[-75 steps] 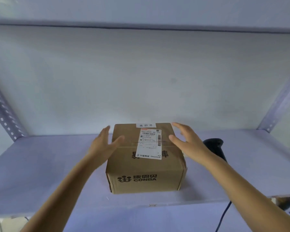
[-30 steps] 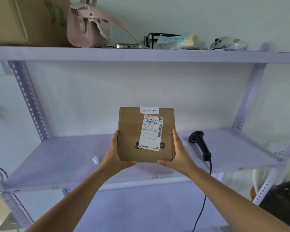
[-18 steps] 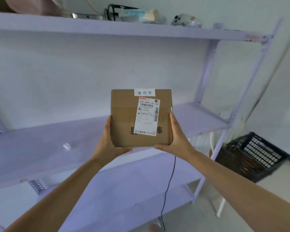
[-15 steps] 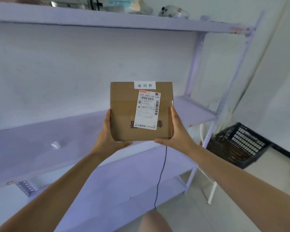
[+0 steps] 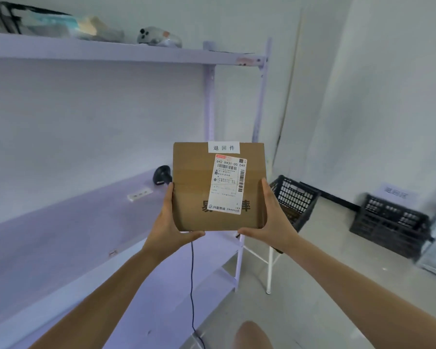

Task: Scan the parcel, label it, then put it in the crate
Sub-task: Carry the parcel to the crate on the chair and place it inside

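Observation:
A brown cardboard parcel (image 5: 194, 187) is held up in the air in front of me, its top face toward the camera. It carries a white shipping label (image 5: 227, 183) and a small white sticker (image 5: 223, 147) at its top edge. My left hand (image 5: 170, 222) grips its left side and lower corner. My right hand (image 5: 273, 220) grips its right side. A black crate (image 5: 293, 197) stands on the floor just behind and right of the parcel. The black scanner (image 5: 161, 174) lies on the shelf, partly hidden by the parcel.
A lilac shelf unit (image 5: 73, 222) runs along the left, with its post (image 5: 259, 96) near the parcel. The scanner cable (image 5: 192, 285) hangs down. A second black crate (image 5: 390, 222) stands by the right wall. White stand legs (image 5: 268, 268) sit under the near crate. Clutter lies on the top shelf (image 5: 111, 50).
Both hands took the parcel off the shelf and lifted it. The view has swung right, bringing the crates and the floor into sight while the parcel stays held between both hands.

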{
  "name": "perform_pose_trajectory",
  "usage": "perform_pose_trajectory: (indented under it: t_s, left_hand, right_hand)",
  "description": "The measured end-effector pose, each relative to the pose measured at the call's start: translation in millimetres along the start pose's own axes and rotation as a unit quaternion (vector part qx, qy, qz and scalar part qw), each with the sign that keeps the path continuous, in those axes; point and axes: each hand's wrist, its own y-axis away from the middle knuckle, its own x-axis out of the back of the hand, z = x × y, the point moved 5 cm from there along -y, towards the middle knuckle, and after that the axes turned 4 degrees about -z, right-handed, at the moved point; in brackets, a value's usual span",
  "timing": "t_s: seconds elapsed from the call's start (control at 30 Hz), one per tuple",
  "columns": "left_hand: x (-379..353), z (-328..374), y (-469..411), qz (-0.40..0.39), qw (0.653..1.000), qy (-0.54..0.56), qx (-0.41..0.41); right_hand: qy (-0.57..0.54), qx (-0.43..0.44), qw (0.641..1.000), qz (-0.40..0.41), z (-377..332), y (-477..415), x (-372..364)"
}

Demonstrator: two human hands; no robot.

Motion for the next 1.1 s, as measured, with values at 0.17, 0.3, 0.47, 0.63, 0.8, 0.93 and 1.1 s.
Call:
perform_pose_trajectory:
  t_s: [0.17,0.3,0.47,0.63,0.8,0.93,1.1]
  left_hand:
    - [-57.5,21.2,-26.9,-0.062,0.997,0.038,-0.029]
    - [-107.8,40.8,-49.4,-0.097,0.991,0.072,-0.053]
    - [-182.1,56.0,-81.7,-0.145,0.983,0.105,-0.047]
    - [-268.8,74.4,-116.7,-0.177,0.978,0.106,-0.029]
    - [-349.3,89.8,-147.4,-0.173,0.977,0.120,0.009]
    - [-398.0,102.6,-168.4,-0.162,0.979,0.118,0.020]
    - [-427.5,116.3,-187.3,-0.152,0.982,0.112,0.033]
  right_hand:
    - [0.023,-0.035,0.998,0.041,37.8,29.2,44.6]
    - [0.035,-0.058,0.995,0.068,68.5,47.9,81.3]
    - [0.045,-0.091,0.991,0.085,121.8,64.2,129.3]
    - [0.047,-0.109,0.988,0.101,187.1,76.7,185.6]
    - [0.044,-0.126,0.987,0.086,252.9,80.3,243.6]
    - [0.036,-0.129,0.988,0.080,290.7,75.0,289.2]
    - [0.036,-0.130,0.989,0.059,320.3,62.4,318.1]
